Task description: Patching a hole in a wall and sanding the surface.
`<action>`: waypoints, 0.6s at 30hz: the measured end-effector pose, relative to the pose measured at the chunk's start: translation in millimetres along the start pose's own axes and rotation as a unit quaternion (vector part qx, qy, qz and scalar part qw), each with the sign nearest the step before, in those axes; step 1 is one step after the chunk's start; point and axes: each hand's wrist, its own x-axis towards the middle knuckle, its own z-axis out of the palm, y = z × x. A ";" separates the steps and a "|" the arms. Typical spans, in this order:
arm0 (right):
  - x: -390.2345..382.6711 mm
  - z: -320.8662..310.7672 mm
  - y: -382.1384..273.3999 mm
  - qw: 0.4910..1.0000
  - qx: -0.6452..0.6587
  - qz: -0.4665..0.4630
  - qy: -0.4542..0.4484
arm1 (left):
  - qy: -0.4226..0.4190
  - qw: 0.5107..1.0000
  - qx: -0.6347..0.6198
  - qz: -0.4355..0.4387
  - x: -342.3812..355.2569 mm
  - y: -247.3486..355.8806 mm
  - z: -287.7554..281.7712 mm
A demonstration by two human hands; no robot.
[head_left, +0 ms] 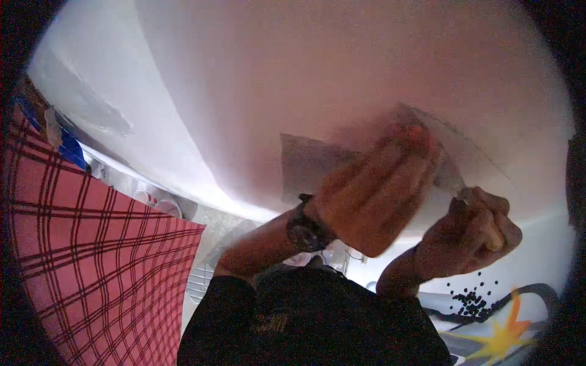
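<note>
My left hand (378,183), with a dark watch (306,227) on its wrist, is raised in front of the pinkish wall (256,67). Its fingers are curled and partly smeared by motion. A flat grey rectangular plate (305,163) sticks out from behind it on the left. My right hand (473,232) is a fist to the right and slightly lower. It grips what looks like a putty knife; the thin grey blade (450,175) points up toward my left fingers. Whether blade and plate touch is hidden by my left hand.
A red checked cloth (104,244) hangs at the left, below a blue item (72,149). White containers (165,207) stand behind it. At the lower right is a surface painted with a yellow-orange star (503,334) and black dots. A wire rack (196,283) shows beside the cloth.
</note>
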 end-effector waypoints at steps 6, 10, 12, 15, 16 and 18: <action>-3.7 1.0 6.3 0.999 -0.003 0.040 0.006 | 0.018 1.000 0.009 0.001 -6.5 -4.7 7.3; 0.2 -0.3 7.0 0.997 -0.064 0.032 0.027 | -0.038 0.999 -0.013 -0.023 -11.0 -4.4 2.0; -4.7 21.5 2.3 1.000 0.006 -0.001 -0.027 | -0.019 1.000 0.002 -0.016 -16.2 -10.9 1.1; 3.1 4.0 4.5 1.000 -0.007 0.015 0.006 | -0.022 0.999 0.011 -0.031 -12.6 -3.9 -3.1; 1.3 5.2 7.4 1.000 -0.001 0.008 0.009 | -0.028 0.999 0.008 -0.040 -13.5 -5.5 -7.0; -6.0 20.5 6.6 1.000 0.004 0.011 -0.007 | -0.034 0.998 -0.001 -0.047 -16.7 -8.5 -4.7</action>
